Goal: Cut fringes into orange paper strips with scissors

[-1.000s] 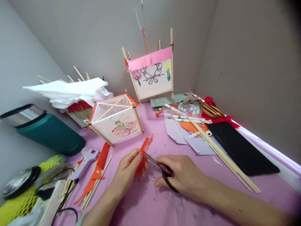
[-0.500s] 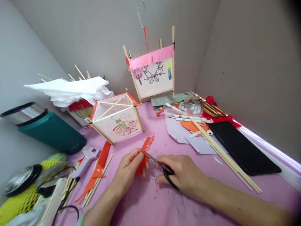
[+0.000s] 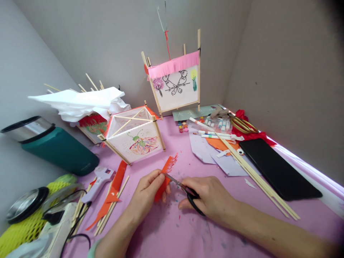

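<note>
My left hand (image 3: 150,186) pinches a strip of orange-red paper (image 3: 170,165) between thumb and fingers. The strip's far end is cut into a fine fringe; its lower part hangs below my fingers. Black-handled scissors (image 3: 192,199) are gripped in my right hand (image 3: 208,197), thumb and fingers through the loops. Their blades meet the strip's edge right beside my left thumb. Beyond my hands stands a small lantern frame of sticks and white paper (image 3: 142,141) with a butterfly drawing and orange trim. A second lantern (image 3: 177,84), with pink fringe and drawn birds, hangs from a wire hook behind it.
On the left are a teal tumbler (image 3: 61,150), a purple glue gun (image 3: 98,182), orange paper scraps (image 3: 114,190), sticks and a power strip (image 3: 57,229). To the right lie long wooden sticks (image 3: 249,168), a black phone (image 3: 279,168), markers (image 3: 215,134) and gold-handled scissors (image 3: 243,123).
Almost nothing differs. Both hands, the scissors and the paper strip hold nearly the same position, with only a very slight shift of the whole view.
</note>
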`<state>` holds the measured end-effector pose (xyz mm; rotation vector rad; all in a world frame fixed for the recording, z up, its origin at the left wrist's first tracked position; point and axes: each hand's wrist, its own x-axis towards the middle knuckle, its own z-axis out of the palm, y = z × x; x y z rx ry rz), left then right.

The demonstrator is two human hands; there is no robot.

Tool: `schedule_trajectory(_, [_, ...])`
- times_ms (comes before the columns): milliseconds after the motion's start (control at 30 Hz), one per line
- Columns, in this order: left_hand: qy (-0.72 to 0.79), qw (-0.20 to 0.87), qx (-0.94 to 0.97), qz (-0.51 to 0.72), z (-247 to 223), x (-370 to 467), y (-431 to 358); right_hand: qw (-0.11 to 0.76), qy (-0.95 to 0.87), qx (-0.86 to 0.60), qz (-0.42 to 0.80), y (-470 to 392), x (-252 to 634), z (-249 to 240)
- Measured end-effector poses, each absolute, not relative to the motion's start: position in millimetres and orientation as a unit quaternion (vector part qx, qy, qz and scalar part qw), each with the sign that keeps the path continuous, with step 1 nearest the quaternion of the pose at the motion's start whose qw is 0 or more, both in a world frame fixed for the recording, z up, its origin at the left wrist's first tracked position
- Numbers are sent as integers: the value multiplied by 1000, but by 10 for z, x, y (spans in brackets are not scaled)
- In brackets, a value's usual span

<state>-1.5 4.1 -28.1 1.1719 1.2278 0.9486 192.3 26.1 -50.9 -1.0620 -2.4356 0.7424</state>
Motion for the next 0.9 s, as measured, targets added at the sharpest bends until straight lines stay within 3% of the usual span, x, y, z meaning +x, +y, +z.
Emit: schedule_trajectory(900, [526, 565, 519, 367, -268, 7, 15, 220, -869, -374, 238, 246, 1887, -579])
